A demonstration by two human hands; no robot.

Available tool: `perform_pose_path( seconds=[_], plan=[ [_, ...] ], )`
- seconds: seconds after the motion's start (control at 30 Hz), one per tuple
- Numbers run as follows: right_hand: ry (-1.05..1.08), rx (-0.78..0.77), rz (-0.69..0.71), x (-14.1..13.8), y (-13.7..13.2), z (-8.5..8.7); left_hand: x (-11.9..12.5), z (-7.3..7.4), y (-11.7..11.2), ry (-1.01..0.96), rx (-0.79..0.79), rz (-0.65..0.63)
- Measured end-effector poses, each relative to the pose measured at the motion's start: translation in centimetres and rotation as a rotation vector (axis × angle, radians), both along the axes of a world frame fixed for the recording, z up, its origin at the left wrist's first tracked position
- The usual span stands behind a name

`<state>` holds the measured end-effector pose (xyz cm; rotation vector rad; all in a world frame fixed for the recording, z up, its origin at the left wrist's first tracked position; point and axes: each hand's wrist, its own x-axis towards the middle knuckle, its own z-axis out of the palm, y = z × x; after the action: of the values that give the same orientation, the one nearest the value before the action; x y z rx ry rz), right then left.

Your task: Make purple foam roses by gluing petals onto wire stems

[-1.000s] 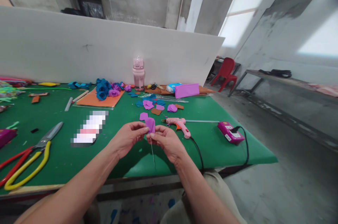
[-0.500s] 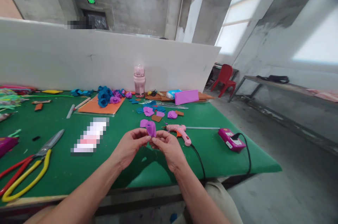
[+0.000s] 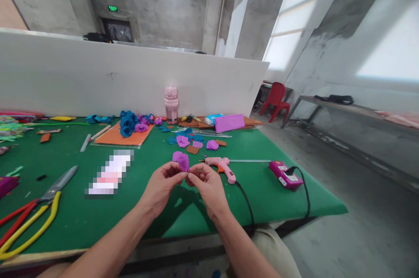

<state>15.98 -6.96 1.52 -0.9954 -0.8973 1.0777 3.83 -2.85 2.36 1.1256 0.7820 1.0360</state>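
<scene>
Between my fingertips, above the green table (image 3: pixel 131 221), is a small purple paper flower (image 3: pixel 184 163) of curled crepe petals. My left hand (image 3: pixel 163 186) pinches its base from the left, thumb against fingers. From the right, my right hand (image 3: pixel 207 186) closes on the same base, the two thumbs nearly meeting. The fingers hide the flower's lower end. Just beyond my right hand a pink hot glue gun (image 3: pixel 220 163) lies on its side, nozzle to the left. Loose purple petals (image 3: pixel 182 141) and brown paper pieces (image 3: pixel 193 150) lie behind the flower.
Large scissors (image 3: pixel 49 199) with red and yellow handles lie at left. Finished blue paper flowers (image 3: pixel 128 124) rest on an orange sheet (image 3: pixel 121 138). A pink bottle (image 3: pixel 171 104) stands by the white partition (image 3: pixel 137 77). The glue gun's cord runs near a magenta power strip (image 3: pixel 285 175).
The flower has tilted and turned in my fingers, its petals now leaning left. Both hands keep their pinch on its base. The whole view has shifted slightly.
</scene>
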Motion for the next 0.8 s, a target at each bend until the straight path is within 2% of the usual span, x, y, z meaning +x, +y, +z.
perform_pose_path(
  seconds=[0.17, 0.43, 0.8],
  plan=[
    [-0.05, 0.032, -0.028, -0.02, 0.0, -0.13, 0.1, -0.04, -0.02, -0.017, 0.008, -0.014],
    [-0.08, 0.057, -0.031, 0.45, 0.0, 0.33, -0.48, 0.32, 0.22, -0.033, 0.015, -0.132],
    [-0.188, 0.167, -0.005, 0.85, -0.3, 0.24, -0.39, 0.59, -0.06, -0.014, 0.109, -0.055]
  ],
)
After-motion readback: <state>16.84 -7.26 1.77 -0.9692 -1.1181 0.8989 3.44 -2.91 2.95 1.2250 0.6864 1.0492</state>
